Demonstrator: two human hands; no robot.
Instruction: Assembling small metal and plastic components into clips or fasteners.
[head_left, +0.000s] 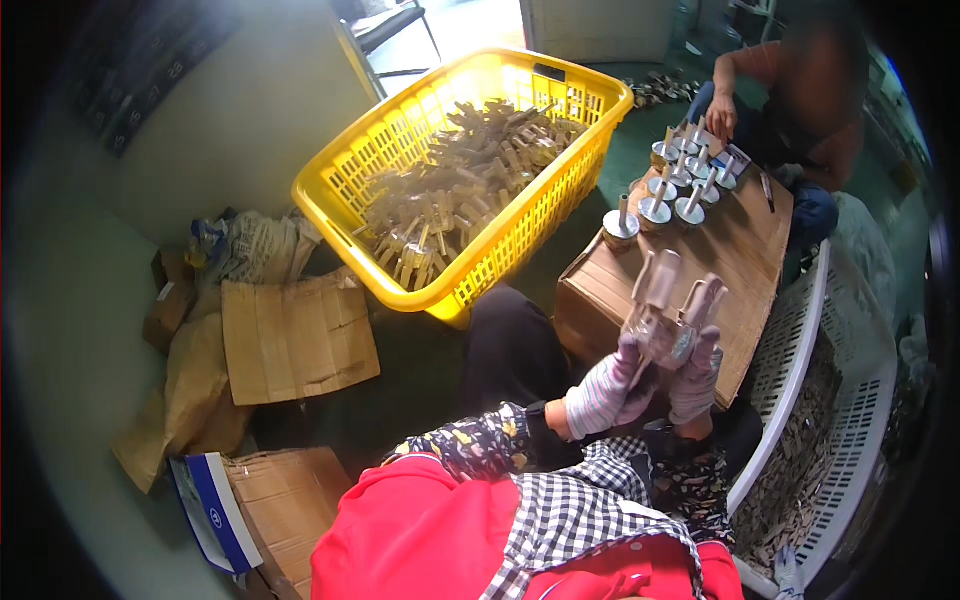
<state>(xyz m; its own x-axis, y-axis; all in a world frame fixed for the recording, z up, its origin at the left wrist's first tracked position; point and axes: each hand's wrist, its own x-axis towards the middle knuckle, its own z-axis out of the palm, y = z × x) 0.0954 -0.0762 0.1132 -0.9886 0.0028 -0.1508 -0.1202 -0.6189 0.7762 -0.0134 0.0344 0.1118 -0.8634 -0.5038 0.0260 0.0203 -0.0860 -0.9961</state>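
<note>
Above the near edge of a cardboard box [722,290], a brownish metal part with upright prongs [655,325] is gripped between my gloved hands. My left hand [608,392] closes on its lower left side. From the right, my right hand [697,378] pinches it, with the fingers bent round its edge. The exact kind of this part cannot be told. Just beyond it, several round silver-topped pieces with upright stems [655,210] stand on the box. A pen [767,192] lies farther along the box top.
A yellow plastic basket [465,300] full of similar pronged parts stands at far left. On the right, a white crate [775,420] holds many small flat pieces. A person [785,120] sits beyond the box. Cardboard [300,335] and sacks [265,245] lie at left.
</note>
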